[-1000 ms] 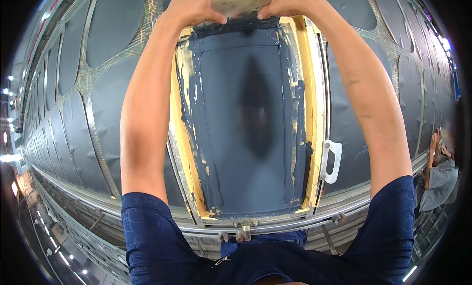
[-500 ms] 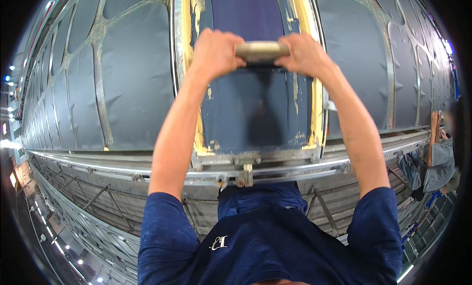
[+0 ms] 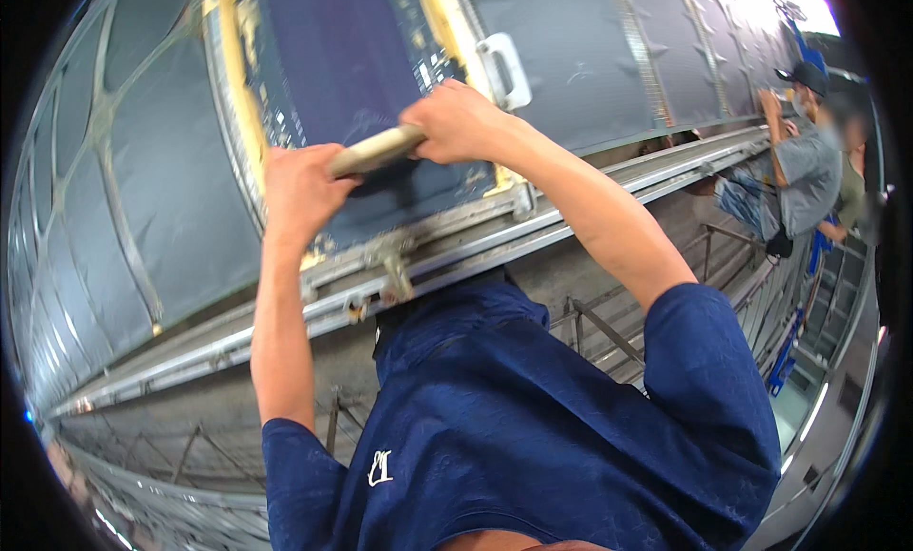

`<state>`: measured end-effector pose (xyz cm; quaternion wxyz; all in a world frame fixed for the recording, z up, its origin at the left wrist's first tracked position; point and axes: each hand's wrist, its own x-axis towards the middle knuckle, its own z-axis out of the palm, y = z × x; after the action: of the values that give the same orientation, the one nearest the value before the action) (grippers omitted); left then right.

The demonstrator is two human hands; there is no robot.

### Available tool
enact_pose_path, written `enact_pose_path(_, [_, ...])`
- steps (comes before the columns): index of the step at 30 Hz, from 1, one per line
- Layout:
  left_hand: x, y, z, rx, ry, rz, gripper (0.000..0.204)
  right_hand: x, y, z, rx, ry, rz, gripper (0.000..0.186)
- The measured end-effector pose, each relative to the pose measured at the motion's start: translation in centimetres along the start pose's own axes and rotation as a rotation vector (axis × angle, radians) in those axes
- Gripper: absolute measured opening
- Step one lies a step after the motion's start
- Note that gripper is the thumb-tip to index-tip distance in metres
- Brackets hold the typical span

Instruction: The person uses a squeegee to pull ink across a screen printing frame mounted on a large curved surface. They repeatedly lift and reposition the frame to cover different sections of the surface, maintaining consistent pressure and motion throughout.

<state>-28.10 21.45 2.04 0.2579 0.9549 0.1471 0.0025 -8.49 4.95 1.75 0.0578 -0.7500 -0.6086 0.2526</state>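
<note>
Both hands grip a squeegee [image 3: 378,150] by its pale wooden bar, one at each end. My left hand [image 3: 306,190] is closed round the left end, and my right hand [image 3: 460,125] is wrapped over the right end, a little farther away. Beneath them lies a screen printing frame [image 3: 466,207], its edges lined with yellow tape. The screen's mesh [image 3: 328,52] is dark blue, purplish in the middle, with worn patches along its sides. The squeegee's lower edge is hidden under the bar and my hands, so its contact with the mesh cannot be made out.
Dark grey sheets [image 3: 561,52] cover the long table on both sides of the frame. Beside the frame's right edge is a white handle [image 3: 507,71]. A metal rail [image 3: 456,269] runs along the table's near edge. At right, a person in a grey shirt [image 3: 806,175] works, with another behind.
My view has turned, so frame and table now slant. Both hands still hold the squeegee, which appears lower and farther left, tilted up to the right. The white handle has come into view.
</note>
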Motion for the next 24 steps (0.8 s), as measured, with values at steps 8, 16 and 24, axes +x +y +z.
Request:
enact_pose_path(8, [19.6,-7.9,-5.8,0.068,0.036,-0.072,0.026,16.8,9.5,-9.7,-0.082,0.070,0.117,0.024])
enact_pose_path(16, [34.3,-15.4,-10.2,0.227,0.099,-0.037,0.051,29.0,17.1,-17.8,0.040,0.166,0.044,0.031])
enact_pose_path(24, [38.1,-16.3,-11.1,0.168,-0.036,-0.147,0.053,32.5,19.9,-19.0,-0.054,0.095,0.027,0.037])
